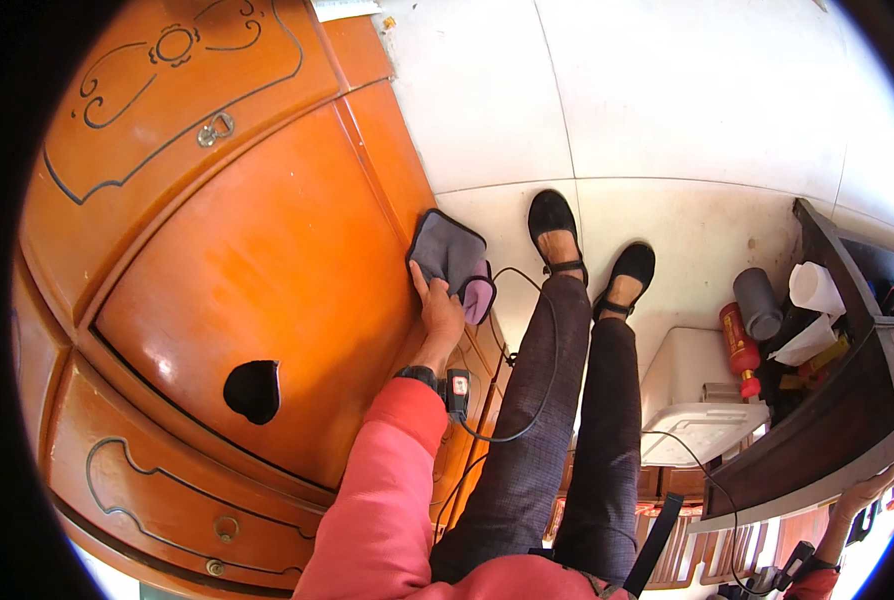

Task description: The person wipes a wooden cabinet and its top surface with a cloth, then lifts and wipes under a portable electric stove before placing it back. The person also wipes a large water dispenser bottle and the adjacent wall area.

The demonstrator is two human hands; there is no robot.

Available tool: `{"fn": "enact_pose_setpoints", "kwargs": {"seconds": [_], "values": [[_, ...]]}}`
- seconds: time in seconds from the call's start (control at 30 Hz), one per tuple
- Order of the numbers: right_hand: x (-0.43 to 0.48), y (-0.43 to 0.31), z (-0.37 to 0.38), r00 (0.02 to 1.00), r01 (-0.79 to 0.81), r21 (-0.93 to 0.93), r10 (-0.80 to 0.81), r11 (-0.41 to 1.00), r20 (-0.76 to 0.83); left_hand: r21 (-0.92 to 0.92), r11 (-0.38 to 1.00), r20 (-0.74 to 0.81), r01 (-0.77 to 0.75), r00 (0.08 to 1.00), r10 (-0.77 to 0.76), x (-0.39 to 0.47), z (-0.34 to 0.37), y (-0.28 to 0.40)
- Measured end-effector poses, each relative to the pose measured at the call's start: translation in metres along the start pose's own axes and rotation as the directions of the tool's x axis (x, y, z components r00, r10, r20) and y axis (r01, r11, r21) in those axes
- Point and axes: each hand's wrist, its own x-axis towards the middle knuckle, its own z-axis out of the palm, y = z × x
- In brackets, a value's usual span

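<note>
My left hand (441,309) presses a grey and pink cloth with dark edging (447,244) against the edge of an orange wooden cabinet (289,247). The thumb and fingers lie on the cloth's near part, and a pink fold hangs beside them. A black wristband with a cabled device sits on that wrist. My right hand (871,487) is at the far lower right, by the pale edge of a dark wooden piece of furniture (822,442); its fingers are partly cut off by the picture's rim. A dark hole-like patch (252,391) shows on the cabinet's panel.
A metal ring pull (215,130) is on the upper cabinet drawer. At right stand a white plastic bin (706,431), a red fire extinguisher (739,345), a grey bottle (757,304) and white paper rolls (816,288). A black cable (552,375) crosses my left leg.
</note>
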Motion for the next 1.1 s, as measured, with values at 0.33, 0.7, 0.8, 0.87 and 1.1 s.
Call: {"fn": "enact_pose_setpoints", "kwargs": {"seconds": [0.33,0.7,0.8,0.87,1.1], "values": [[0.004,0.011,0.005,0.955,0.272,-0.152,-0.286,0.95,-0.081,-0.296,0.896,0.022,0.332,0.94,-0.341,-0.023,0.053,-0.01],[-0.001,0.038,0.004,0.974,0.218,-0.153,-0.225,0.964,-0.029,-0.436,0.668,-0.053,0.603,0.724,-0.688,0.03,0.061,0.009],[-0.01,0.05,0.003,0.995,0.096,-0.142,-0.091,0.985,0.043,-0.55,0.604,-0.058,0.577,0.695,-0.717,0.033,0.033,0.007],[-0.014,0.051,0.003,0.985,0.174,-0.15,-0.172,0.973,0.026,-0.793,0.412,0.109,0.45,0.769,-0.63,0.049,0.009,0.004],[0.0,0.013,0.006,0.982,0.167,-0.177,-0.18,0.97,-0.058,-0.884,0.392,0.017,0.255,0.855,-0.518,0.169,-0.08,0.072]]}}
